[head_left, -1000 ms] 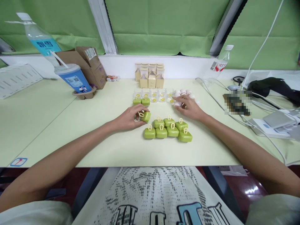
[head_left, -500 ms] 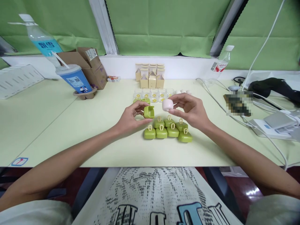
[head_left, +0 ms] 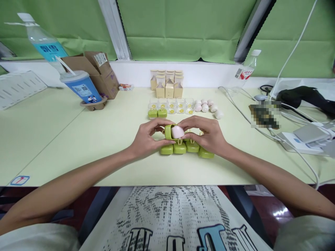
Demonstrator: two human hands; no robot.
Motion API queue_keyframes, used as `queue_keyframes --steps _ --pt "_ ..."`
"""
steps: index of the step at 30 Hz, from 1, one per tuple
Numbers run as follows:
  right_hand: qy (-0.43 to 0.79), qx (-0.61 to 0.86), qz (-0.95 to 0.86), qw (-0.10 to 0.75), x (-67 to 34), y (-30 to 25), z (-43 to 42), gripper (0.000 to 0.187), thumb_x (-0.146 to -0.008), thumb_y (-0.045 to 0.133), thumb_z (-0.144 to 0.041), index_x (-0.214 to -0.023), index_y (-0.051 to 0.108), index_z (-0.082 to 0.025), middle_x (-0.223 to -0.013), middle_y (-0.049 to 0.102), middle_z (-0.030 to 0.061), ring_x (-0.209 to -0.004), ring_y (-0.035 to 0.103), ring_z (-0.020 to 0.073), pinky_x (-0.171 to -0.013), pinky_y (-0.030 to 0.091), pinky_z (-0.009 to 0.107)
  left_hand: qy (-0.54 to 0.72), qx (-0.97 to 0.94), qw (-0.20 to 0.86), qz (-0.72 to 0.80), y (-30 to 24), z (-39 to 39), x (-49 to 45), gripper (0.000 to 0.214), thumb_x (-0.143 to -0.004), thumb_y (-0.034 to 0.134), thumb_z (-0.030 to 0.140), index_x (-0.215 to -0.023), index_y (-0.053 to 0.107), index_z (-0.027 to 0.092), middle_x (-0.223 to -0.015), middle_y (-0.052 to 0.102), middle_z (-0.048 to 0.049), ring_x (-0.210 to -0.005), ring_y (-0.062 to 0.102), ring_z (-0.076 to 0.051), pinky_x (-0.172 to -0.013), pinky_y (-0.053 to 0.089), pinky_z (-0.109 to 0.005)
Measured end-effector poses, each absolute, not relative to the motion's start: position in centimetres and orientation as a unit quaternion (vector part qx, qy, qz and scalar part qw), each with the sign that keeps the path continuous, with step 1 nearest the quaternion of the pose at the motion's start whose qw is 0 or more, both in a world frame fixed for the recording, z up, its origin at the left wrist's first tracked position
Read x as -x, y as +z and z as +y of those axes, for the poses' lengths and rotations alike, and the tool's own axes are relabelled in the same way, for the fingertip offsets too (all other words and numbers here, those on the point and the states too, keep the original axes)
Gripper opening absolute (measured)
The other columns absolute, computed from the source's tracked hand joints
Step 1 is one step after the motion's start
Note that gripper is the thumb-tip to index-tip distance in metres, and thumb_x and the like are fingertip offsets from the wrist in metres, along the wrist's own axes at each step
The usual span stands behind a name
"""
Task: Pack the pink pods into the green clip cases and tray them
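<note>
My left hand is closed on a small green case, its open side turned to the right. In my right hand a pale pink rounded piece is pinched, partly inside the mouth of that case. Both hands hover over several green cases with cream loops on top, some hidden behind my hands. Farther back stand two more green cases, clear cups with yellow marks, and several pale pink pieces to their right.
Small open cartons stand against the back wall. At left are a blue cup in a cardboard holder, a brown box and a large bottle. White cables and another bottle occupy the right.
My hands have come together. The pink piece has moved left and partly into the green case, which has shifted slightly right and down. Pink pieces behind my right hand now show.
</note>
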State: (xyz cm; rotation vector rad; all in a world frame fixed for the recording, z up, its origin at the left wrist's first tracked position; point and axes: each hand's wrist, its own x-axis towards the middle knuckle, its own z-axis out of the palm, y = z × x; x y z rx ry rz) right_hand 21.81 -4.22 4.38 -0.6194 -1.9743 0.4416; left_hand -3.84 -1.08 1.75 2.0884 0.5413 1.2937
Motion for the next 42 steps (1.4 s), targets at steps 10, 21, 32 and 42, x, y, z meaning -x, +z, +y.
queue_keyframes --steps 10,21,32,42 --pt "0.024 0.229 -0.84 0.491 -21.6 4.1 -4.5 0.024 -0.104 0.076 -0.034 -0.125 0.073 -0.022 -0.099 0.075 0.0046 -0.082 0.071 0.0176 -0.075 0.064 0.035 0.498 -0.752 0.377 0.209 2.1 -1.2 3.5 0.06 -0.075 0.101 0.032 -0.131 0.082 0.029 -0.13 0.08 -0.01 -0.119 0.076 -0.024 -0.097 0.069 -0.038" --pt "-0.021 0.21 -0.886 0.412 -21.1 4.9 -4.6 0.032 -0.106 0.071 -0.037 -0.133 0.063 -0.021 -0.135 0.073 0.0158 -0.119 0.071 0.0287 -0.099 0.064 0.051 0.409 -0.677 0.584 0.18 2.8 -1.7 2.9 0.05 -0.097 0.083 0.04 -0.142 0.072 0.02 -0.129 0.081 -0.015 -0.105 0.081 -0.022 -0.089 0.069 -0.032" --pt "-0.065 0.204 -0.875 0.435 -21.0 4.3 -4.6 0.032 -0.103 0.077 -0.034 -0.133 0.071 -0.023 -0.132 0.076 0.0143 -0.115 0.074 0.0271 -0.093 0.066 0.049 0.419 -0.683 0.567 0.191 2.9 -1.9 2.8 0.04 -0.097 0.081 0.036 -0.135 0.078 0.024 -0.126 0.083 -0.0113 -0.103 0.081 -0.02 -0.089 0.068 -0.032" --pt "-0.075 0.222 -0.881 0.41 -20.5 3.5 -4.5 0.022 -0.106 0.073 -0.034 -0.123 0.074 -0.022 -0.132 0.073 0.0156 -0.118 0.07 0.0281 -0.093 0.064 0.051 0.433 -0.696 0.495 0.289 4.1 -2.7 2.2 0.035 -0.082 0.084 0.024 -0.116 0.083 0.019 -0.119 0.085 -0.0101 -0.109 0.081 -0.025 -0.101 0.067 -0.041"
